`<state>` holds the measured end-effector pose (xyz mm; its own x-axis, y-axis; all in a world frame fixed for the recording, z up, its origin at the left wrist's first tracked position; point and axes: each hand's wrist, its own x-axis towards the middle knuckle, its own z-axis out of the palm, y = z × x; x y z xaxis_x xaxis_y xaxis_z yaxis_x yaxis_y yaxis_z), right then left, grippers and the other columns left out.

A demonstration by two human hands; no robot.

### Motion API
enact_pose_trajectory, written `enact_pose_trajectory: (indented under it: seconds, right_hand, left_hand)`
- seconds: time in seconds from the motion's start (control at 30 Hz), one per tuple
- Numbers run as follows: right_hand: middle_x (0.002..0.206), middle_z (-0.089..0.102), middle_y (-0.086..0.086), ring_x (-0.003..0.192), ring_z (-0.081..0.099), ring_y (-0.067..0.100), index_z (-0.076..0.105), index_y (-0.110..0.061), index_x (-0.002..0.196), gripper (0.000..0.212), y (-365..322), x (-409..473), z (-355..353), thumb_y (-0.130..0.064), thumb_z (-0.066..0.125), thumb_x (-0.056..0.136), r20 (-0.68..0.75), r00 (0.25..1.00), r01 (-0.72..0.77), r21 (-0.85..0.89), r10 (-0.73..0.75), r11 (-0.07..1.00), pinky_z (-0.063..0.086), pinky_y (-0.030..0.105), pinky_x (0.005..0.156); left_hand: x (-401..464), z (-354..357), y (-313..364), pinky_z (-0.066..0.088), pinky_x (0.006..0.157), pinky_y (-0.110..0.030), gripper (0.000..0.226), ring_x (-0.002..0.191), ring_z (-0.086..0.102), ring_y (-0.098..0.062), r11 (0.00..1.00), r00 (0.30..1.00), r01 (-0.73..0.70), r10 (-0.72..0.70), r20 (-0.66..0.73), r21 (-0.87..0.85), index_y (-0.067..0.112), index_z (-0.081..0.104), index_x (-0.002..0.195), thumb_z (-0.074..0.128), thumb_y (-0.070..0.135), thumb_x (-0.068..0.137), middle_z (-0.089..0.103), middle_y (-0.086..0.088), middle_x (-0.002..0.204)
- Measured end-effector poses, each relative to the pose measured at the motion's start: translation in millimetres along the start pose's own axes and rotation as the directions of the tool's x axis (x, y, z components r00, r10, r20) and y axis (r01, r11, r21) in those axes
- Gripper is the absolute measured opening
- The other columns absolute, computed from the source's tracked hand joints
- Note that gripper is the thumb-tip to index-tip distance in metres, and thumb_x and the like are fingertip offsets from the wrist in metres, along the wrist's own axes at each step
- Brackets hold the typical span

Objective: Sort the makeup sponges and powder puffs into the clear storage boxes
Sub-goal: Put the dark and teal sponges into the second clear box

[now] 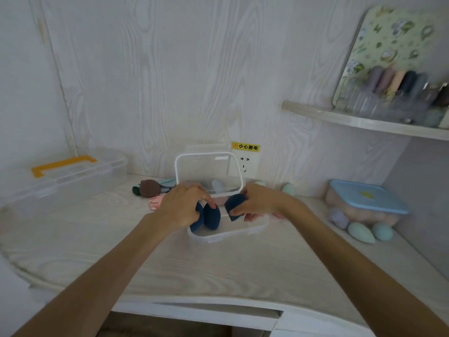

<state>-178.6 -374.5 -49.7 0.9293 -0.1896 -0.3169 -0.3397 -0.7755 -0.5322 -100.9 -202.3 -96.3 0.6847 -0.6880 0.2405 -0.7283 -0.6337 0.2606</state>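
Both hands reach over the clear box (228, 233) — left hand (184, 205) gripping navy sponges (211, 216), right hand (260, 200) seemingly pinching another sponge (234, 206).

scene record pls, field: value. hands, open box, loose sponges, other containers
left hand: grips two dark blue sponges at the box's left end
right hand: pinches one dark blue sponge over the box
open clear box: centre of desk, lid upright against wall
loose sponges: two teal, one lilac, right of the box
blue-lidded container: closed, right
yellow-handled case: closed, left
brown puff: behind left hand
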Motion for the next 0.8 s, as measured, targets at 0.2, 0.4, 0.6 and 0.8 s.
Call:
enact_pose_trajectory:
  seconds: [0.2, 0.4, 0.6, 0.8]
  right_hand:
    - [0.082, 0.07, 0.012, 0.071, 0.061, 0.021, 0.058, -0.003, 0.071, 0.03, 5, 35, 35, -0.03, 0.072, 0.076, -0.246, 0.969, -0.005, -0.133, -0.029, 0.991, 0.043, 0.026, 0.055]
    - [0.053, 0.048, -0.001, 0.051, 0.044, 0.011, 0.051, -0.013, 0.052, 0.03, 13, 32, 46, -0.025, 0.07, 0.073, -0.311, 0.946, 0.062, -0.109, -0.093, 0.992, 0.031, 0.022, 0.046]
    - [0.087, 0.067, 0.004, 0.078, 0.057, 0.012, 0.063, -0.012, 0.095, 0.019, 16, 26, 48, -0.013, 0.066, 0.076, -0.362, 0.926, 0.148, 0.095, -0.104, 0.984, 0.043, 0.024, 0.068]
    - [0.086, 0.073, 0.01, 0.076, 0.064, 0.019, 0.068, -0.014, 0.074, 0.004, 16, 25, 52, -0.014, 0.072, 0.075, -0.486, 0.864, 0.169, 0.028, -0.134, 0.985, 0.049, 0.03, 0.067]
  left_hand:
    - [0, 2, -7, 0.034, 0.072, -0.02, 0.046, 0.112, 0.051, -0.012, 1.0, 1.0, -0.018, 0.018, 0.019, -0.022, 0.039, 0.065, 0.111, 0.065, 0.007, 0.077, 0.056, 0.013, 0.123]
    - [2, 3, -6, 0.039, 0.072, -0.024, 0.048, 0.11, 0.053, -0.015, 1.0, 1.0, -0.025, 0.025, 0.008, -0.018, 0.039, 0.066, 0.108, 0.062, 0.003, 0.076, 0.057, 0.011, 0.12]
    - [2, -2, 4, 0.029, 0.087, -0.027, 0.047, 0.116, 0.038, -0.016, 0.981, 0.997, -0.077, 0.081, -0.018, 0.176, 0.036, 0.064, 0.112, 0.06, 0.003, 0.078, 0.044, 0.009, 0.129]
    - [6, -1, 6, 0.029, 0.086, -0.022, 0.063, 0.117, 0.041, -0.014, 0.975, 0.987, -0.158, 0.156, 0.024, 0.154, 0.034, 0.051, 0.125, 0.061, -0.001, 0.074, 0.043, 0.012, 0.133]
